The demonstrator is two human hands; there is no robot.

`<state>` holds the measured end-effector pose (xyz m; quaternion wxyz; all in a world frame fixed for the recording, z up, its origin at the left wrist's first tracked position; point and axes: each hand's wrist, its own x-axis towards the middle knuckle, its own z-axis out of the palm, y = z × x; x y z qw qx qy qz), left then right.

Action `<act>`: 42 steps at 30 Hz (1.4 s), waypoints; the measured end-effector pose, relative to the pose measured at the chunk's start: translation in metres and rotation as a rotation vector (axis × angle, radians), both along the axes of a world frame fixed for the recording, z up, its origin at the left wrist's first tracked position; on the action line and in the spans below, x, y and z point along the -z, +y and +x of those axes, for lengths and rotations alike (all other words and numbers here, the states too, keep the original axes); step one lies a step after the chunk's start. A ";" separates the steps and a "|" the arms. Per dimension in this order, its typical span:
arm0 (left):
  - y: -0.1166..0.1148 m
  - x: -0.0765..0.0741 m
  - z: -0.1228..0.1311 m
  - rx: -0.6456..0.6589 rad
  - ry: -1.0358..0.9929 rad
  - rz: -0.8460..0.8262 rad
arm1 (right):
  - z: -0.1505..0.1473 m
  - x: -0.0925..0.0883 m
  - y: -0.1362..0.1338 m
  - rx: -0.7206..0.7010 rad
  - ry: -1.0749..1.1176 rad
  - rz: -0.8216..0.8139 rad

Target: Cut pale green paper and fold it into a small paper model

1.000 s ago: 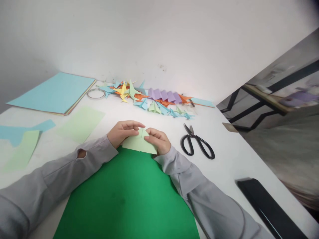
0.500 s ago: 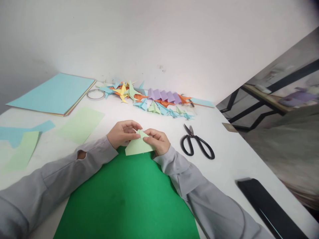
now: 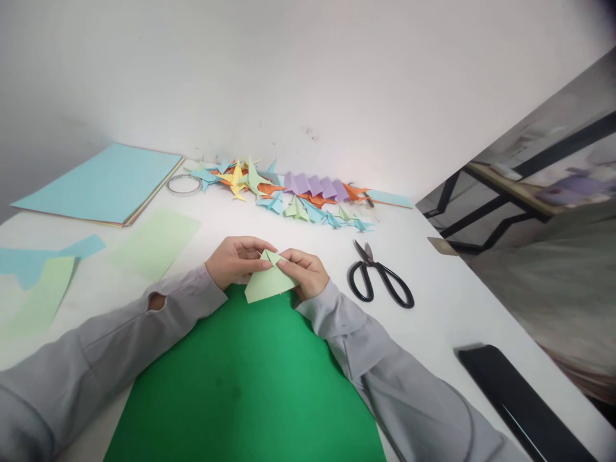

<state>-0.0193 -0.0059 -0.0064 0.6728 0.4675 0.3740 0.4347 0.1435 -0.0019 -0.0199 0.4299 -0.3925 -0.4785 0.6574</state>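
Observation:
A pale green folded paper piece [image 3: 266, 281] is pinched between both my hands above the far edge of a large dark green sheet [image 3: 245, 385]. My left hand [image 3: 234, 260] grips its upper left tip with curled fingers. My right hand [image 3: 306, 272] holds its right side, thumb on top. The piece is lifted and tilted, with its pointed top between my fingertips. Both my arms wear grey sleeves.
Black scissors [image 3: 380, 282] lie just right of my right hand. A row of folded colourful paper shapes [image 3: 293, 192] and a tape ring [image 3: 184, 185] sit by the wall. A stack of light blue sheets [image 3: 103, 183] and loose paper pieces [image 3: 151, 240] lie left. A black object [image 3: 520, 404] rests at the near right.
The folded green piece has been lifted off the sheet and folded narrower, and its flat wide shape has become a smaller tilted triangle. My hands have drawn slightly closer together.

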 end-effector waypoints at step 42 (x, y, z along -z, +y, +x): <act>-0.002 -0.009 0.003 -0.063 0.045 -0.109 | 0.005 0.006 0.002 0.076 -0.060 0.105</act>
